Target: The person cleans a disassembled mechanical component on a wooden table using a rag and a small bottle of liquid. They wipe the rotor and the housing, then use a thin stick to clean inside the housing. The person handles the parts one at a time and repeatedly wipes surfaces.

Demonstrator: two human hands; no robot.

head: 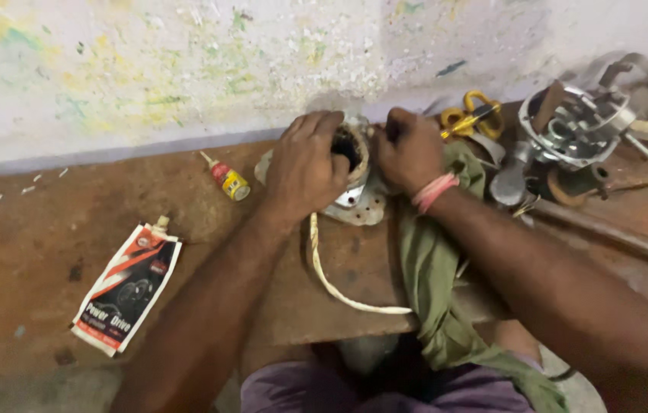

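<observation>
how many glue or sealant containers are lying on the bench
2: a small yellow and red glue bottle near the wall beside the left hand, and a flat pouch at the bench's left front. Others may be hidden.

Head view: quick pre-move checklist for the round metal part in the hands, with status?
1. Left hand steadies the round metal part: ok, wrapped over its left side.
2. Right hand at the part's rim: ok, though whether it holds a tool cannot tell.
3. Part seated flat on the bench: cannot tell, base partly hidden.
4. White cord kept off the part: not ok, it runs from under the left hand.
5. Green cloth kept away from the right wrist: not ok, lies beneath it.
6. Small glue bottle within reach: ok, lying just left.
</observation>
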